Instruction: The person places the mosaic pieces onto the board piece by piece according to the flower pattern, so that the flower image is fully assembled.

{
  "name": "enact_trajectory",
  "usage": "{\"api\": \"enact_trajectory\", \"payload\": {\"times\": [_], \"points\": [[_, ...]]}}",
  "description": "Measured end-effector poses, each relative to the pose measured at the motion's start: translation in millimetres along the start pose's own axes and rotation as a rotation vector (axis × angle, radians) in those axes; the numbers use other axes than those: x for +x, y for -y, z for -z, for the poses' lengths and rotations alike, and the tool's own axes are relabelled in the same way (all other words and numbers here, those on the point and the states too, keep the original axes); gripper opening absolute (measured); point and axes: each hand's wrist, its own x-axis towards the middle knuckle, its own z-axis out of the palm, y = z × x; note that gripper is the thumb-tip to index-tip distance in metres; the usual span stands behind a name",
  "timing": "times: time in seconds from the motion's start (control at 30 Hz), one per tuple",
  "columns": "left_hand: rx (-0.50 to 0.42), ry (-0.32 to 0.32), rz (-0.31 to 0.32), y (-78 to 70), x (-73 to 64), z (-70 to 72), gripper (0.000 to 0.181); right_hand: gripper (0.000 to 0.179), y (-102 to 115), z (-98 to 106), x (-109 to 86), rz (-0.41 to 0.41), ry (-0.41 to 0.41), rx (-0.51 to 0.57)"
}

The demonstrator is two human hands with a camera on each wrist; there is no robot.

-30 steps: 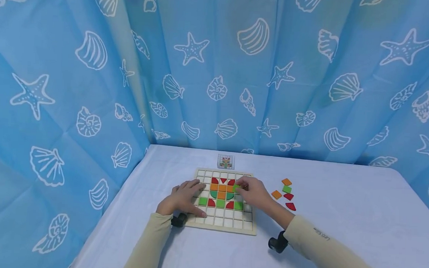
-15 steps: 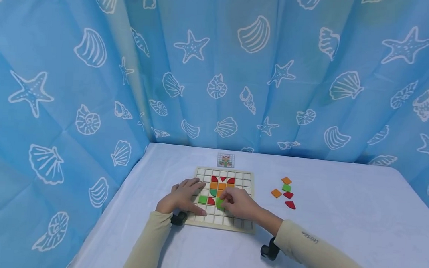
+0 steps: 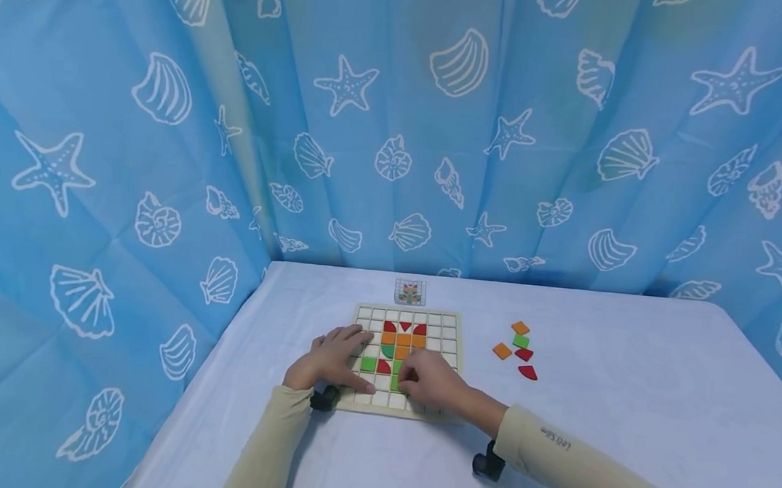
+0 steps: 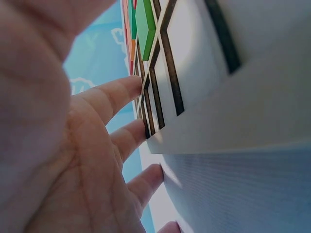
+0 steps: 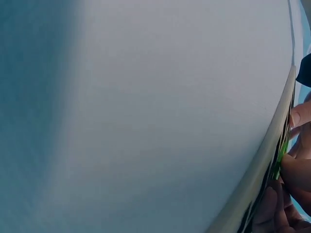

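A square wooden board (image 3: 399, 413) with a raised grid lies on the table, partly filled with red, orange and green tiles. My left hand (image 3: 335, 358) rests over its left side with fingers spread, and in the left wrist view the fingertips (image 4: 131, 86) touch the board's edge. Over the lower middle, my right hand (image 3: 432, 379) pinches a green square tile (image 3: 394, 383) between thumb and fingers. That tile sits just below another green tile (image 3: 397, 366) in the middle column. The right hand hides the lower right cells of the pattern.
Loose tiles lie right of the board: orange ones (image 3: 502, 351), a green one (image 3: 521, 341) and red ones (image 3: 527, 372). A small pattern card (image 3: 410, 292) lies behind the board. A blue shell-print curtain (image 3: 396, 128) stands behind and left of the white table (image 3: 620, 399).
My right hand has carried the green tile from the board's right side leftward and toward me, into the lower middle column. The left hand has stayed in place.
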Motion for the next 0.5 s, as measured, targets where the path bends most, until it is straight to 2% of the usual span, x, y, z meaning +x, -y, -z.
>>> {"api": "enact_trajectory", "payload": {"times": [0.17, 0.33, 0.5], "points": [[0.007, -0.004, -0.001, 0.2, 2.2, 2.3, 0.101, 0.004, 0.1, 2.2, 0.9, -0.016, -0.001, 0.052], [0.003, 0.012, -0.016, -0.1, 2.1, 1.7, 0.101, 0.005, -1.7, 2.9, 0.8, -0.029, 0.026, 0.050], [-0.005, 0.027, -0.022, 1.0, -0.5, 1.0, 0.101, 0.006, -3.0, 4.9, 0.1, -0.006, 0.054, 0.061]]}}
